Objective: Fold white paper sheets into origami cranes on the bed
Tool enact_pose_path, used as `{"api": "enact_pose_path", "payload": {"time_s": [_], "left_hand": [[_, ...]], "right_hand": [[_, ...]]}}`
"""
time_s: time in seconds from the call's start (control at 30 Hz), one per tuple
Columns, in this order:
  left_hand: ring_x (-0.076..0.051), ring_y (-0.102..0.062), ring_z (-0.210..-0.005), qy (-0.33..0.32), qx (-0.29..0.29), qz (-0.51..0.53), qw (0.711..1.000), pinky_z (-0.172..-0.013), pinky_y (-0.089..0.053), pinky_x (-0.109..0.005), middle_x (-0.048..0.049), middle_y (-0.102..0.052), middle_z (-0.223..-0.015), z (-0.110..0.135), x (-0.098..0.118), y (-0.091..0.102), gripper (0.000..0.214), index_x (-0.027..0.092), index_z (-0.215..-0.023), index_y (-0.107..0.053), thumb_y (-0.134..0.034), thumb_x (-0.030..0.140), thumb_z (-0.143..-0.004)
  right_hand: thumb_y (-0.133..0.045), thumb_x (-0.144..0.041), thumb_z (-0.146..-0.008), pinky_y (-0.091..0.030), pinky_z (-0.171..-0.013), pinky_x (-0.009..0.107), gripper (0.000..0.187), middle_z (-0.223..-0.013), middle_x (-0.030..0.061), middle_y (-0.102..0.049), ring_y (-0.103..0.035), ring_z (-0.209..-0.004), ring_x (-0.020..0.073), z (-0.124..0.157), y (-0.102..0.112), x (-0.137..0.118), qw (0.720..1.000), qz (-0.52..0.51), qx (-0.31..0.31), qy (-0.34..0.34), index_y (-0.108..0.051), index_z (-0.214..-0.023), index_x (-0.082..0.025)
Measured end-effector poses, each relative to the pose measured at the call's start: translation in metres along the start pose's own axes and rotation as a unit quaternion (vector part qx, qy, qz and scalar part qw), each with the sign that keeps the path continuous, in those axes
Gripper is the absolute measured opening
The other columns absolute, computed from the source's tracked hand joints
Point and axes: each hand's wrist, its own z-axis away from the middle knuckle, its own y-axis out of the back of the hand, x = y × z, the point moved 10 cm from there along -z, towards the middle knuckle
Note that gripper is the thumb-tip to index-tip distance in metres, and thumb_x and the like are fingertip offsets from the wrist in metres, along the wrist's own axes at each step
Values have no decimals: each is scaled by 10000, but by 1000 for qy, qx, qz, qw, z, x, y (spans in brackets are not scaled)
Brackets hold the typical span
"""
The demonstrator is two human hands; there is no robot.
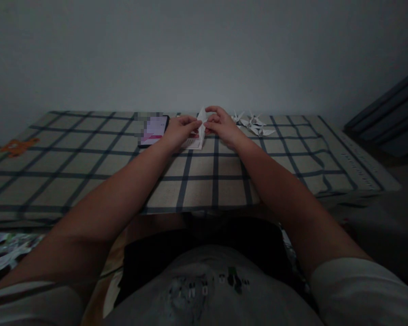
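Observation:
A piece of folded white paper (202, 117) stands upright between my hands, its pointed tip upward. My left hand (181, 129) pinches it from the left with thumb and fingers. From the right, my right hand (221, 124) pinches the same paper, with its index finger raised near the tip. Beneath my left hand lies a flat white sheet or stack of paper (196, 146), partly hidden by the fingers. Several folded white paper cranes (255, 122) sit on the cloth just right of my right hand.
A phone (153, 131) with its screen lit lies left of my left hand. A checked tablecloth (200, 181) covers the table, which stands against a plain wall (204, 54). An orange object (19, 146) rests at the far left. Dark folded fabric (391, 113) hangs at the right.

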Motion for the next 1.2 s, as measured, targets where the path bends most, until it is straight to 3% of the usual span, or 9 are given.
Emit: {"api": "enact_pose_path", "payload": {"time_s": [0.17, 0.3, 0.47, 0.67, 0.77, 0.9, 1.07, 1.2], "left_hand": [[-96, -584, -645, -5, 5, 18, 1000, -658, -536, -234, 13, -617, -690, -1, 2, 3, 269, 170, -710, -607, -828, 319, -747], [-109, -593, -669, -4, 11, 9, 1000, -669, -553, -249, -2, -642, -713, -1, 0, 3, 292, 168, -718, -625, -801, 394, -774], [-114, -591, -647, -42, 13, -14, 999, -610, -538, -224, -17, -651, -701, -6, -2, 5, 340, 165, -731, -674, -763, 482, -815], [-104, -576, -628, -51, 35, -32, 998, -588, -538, -214, -8, -632, -707, -11, -4, 9, 284, 173, -781, -677, -738, 437, -864], [-114, -596, -646, -49, 47, -42, 997, -582, -544, -224, -12, -649, -755, -12, -6, 11, 213, 177, -852, -687, -742, 382, -865], [-137, -647, -702, -98, 85, -69, 989, -648, -578, -262, -15, -681, -808, -12, 2, 19, 225, 189, -954, -699, -806, 323, -808], [-167, -694, -788, -114, 45, -102, 987, -735, -614, -306, -41, -738, -847, -7, 9, 8, 203, 160, -889, -725, -807, 308, -777], [-195, -730, -879, -149, 49, -150, 976, -836, -611, -330, -73, -789, -936, 1, 20, 7, 247, 151, -932, -762, -811, 335, -776]], "right_hand": [[-774, -254, -846, -553, -710, 223, 302, -738, -72, -643, -641, -684, 99, -2, -1, 4, 1000, -16, 5, -11, -607, -1097, -251], [-714, -206, -895, -548, -682, 194, 106, -706, -58, -648, -629, -646, 74, -9, 4, 15, 999, -20, 21, -31, -608, -889, -201], [-746, -197, -883, -544, -653, 179, 142, -699, -53, -661, -634, -638, 68, -10, 6, 14, 1000, -13, 18, -17, -619, -818, -192], [-763, -270, -895, -576, -705, 201, 131, -776, -22, -706, -665, -691, 76, -6, 1, 17, 997, -51, 1, -53, -666, -887, -182], [-775, -277, -887, -576, -702, 205, 164, -751, -22, -693, -660, -686, 79, -8, 4, 16, 998, -42, 13, -39, -651, -841, -179], [-772, -297, -891, -572, -693, 207, 205, -716, -39, -660, -647, -664, 76, -12, 14, 12, 999, -8, 52, 3, -620, -802, -192], [-788, -348, -871, -595, -773, 249, 216, -772, -27, -671, -665, -736, 96, -13, 17, 9, 998, 20, 59, 25, -640, -818, -200], [-797, -384, -850, -605, -846, 297, 210, -846, -2, -719, -681, -801, 120, -12, 15, 5, 997, 36, 41, 48, -703, -854, -196]]}}
